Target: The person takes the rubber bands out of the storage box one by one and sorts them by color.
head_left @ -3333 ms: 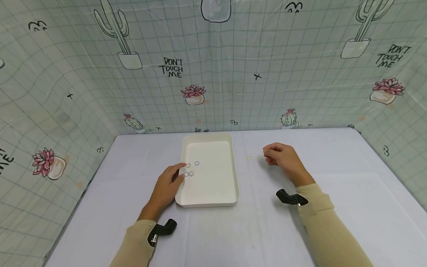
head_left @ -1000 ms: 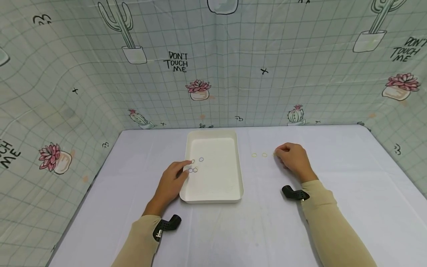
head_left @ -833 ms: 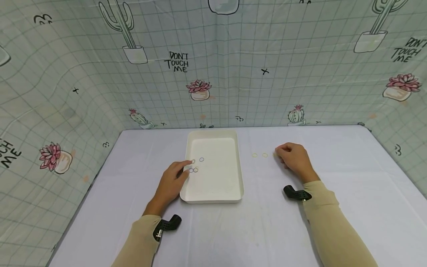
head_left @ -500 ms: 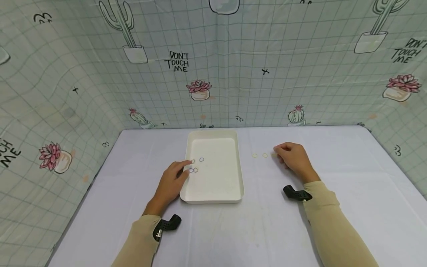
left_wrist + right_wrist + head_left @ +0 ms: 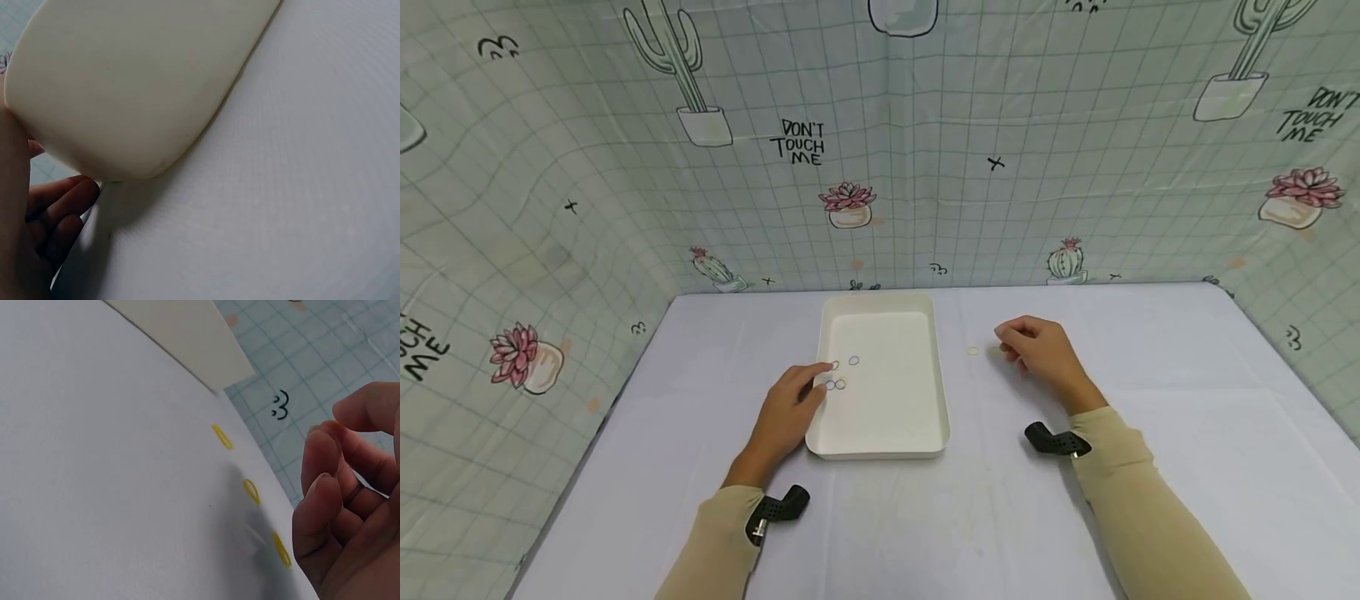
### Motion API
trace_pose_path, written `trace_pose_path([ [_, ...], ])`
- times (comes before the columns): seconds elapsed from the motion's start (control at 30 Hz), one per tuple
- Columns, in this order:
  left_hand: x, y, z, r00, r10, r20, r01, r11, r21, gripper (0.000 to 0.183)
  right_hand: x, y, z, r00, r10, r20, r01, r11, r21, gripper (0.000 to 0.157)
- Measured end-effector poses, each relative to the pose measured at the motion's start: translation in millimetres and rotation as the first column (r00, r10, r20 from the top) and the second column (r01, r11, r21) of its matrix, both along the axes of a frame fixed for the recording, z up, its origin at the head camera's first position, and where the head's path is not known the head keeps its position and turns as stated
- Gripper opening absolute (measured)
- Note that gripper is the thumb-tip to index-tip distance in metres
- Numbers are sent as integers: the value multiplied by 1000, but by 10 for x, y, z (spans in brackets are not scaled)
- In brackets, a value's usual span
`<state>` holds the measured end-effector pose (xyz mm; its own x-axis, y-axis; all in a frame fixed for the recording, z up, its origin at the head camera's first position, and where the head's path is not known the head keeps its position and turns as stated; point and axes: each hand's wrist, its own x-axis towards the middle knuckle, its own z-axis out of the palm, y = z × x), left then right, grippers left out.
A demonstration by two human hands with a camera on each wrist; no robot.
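Note:
My left hand (image 5: 784, 418) holds the left rim of a shallow white tray (image 5: 883, 429), index finger and thumb over the edge. In the left wrist view its other fingers (image 5: 72, 203) curl beside the tray's wall. Several thin rings, like small rubber bands, lie in the tray near these fingertips; one is a bluish ring (image 5: 853, 361). My right hand (image 5: 1043, 354) hovers over the table right of the tray, fingers loosely bent with nothing visible between them. Below it, the right wrist view shows three yellow rings (image 5: 251, 491) in a row; the head view hides one.
A white cloth covers the table (image 5: 895, 525). Behind and at both sides hangs a grid-patterned curtain (image 5: 925, 208) printed with cacti. Each wrist carries a black camera mount (image 5: 1056, 439) over a beige sleeve.
The right hand set a third yellow ring at the right end of the row, then lifted and moved left towards the tray. My left hand has kept its hold on the tray.

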<state>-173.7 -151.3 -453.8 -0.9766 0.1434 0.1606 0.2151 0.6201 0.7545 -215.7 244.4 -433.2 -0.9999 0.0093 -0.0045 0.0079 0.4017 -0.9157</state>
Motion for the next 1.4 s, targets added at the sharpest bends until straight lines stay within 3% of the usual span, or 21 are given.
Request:
trace_pose_path([
  [0.2, 38, -48, -28, 1000, 13, 6, -13, 1000, -7, 36, -35, -189, 12, 997, 56, 60, -52, 997, -56, 40],
  [0.6, 17, -53, -32, 1000, -2, -8, 2, 1000, 5, 35, -101, -749, 155, 984, 163, 68, -148, 971, -186, 39],
  [1.0, 0, 14, -11, 1000, -10, -17, 10, 1000, 7, 36, -78, -1048, 299, 962, 272, 30, -266, 956, -125, 31],
  [1.4, 2, 13, -16, 1000, -4, -26, 4, 1000, -9, 36, -81, -1229, 401, 913, 404, 45, -405, 915, -5, 27],
])
